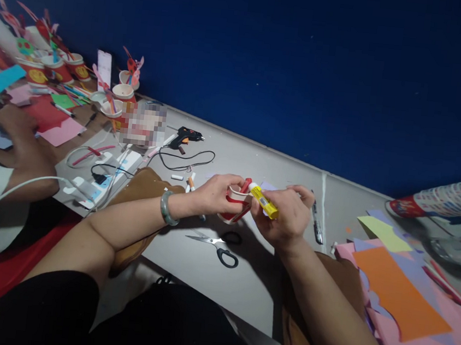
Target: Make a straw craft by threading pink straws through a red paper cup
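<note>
My left hand [217, 196] is closed around a red and white paper cup [232, 212], held above the table. A small red piece [247, 184] stands up at the cup's rim, close to my left fingertips. My right hand [287, 217] grips a yellow glue stick [266, 203]. Its white end points at the red piece; whether the two touch I cannot tell. Black-handled scissors [222, 248] lie open on the table below the cup. A black pen [316, 222] lies just right of my right hand.
A glue gun [187, 138] with its cord and a power strip [110, 179] lie at left. Decorated cups [60, 68] stand by the blue wall. A co-worker's arm [23, 140] reaches in at far left. Coloured paper [399, 292] and stacked cups [450, 198] are at right.
</note>
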The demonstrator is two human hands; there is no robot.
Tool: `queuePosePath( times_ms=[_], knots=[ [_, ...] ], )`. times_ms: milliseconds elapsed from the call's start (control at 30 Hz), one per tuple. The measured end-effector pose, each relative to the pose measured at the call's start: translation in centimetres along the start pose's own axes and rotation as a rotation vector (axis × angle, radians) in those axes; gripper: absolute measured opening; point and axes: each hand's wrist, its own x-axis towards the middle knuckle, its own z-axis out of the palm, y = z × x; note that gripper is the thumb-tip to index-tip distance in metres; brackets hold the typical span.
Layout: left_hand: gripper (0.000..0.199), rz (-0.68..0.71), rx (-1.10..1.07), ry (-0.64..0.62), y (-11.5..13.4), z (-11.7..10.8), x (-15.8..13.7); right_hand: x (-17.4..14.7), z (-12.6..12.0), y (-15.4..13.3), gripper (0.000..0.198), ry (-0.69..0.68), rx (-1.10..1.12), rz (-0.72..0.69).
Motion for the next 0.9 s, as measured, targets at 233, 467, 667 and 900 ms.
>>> queuePosePath(
  times_ms=[233, 467, 667, 900],
  knots=[
    [0.031, -0.049, -0.007, -0.001, -0.10, -0.15, 0.14, 0.07, -0.26, 0.00, 0.019, 0.082, -0.020, 0.037],
    [0.031, -0.041, -0.020, -0.003, 0.07, -0.10, 0.07, -0.20, 0.04, -0.06, 0.018, -0.010, -0.001, -0.026],
    [0.032, -0.056, 0.002, -0.010, 0.20, -0.09, -0.10, -0.43, 0.03, 0.46, 0.021, 0.095, -0.013, 0.052],
    [0.034, -0.093, -0.044, -0.020, 0.14, -0.19, 0.06, 0.22, -0.48, -0.53, 0.018, 0.017, 0.040, -0.009]
  ],
)
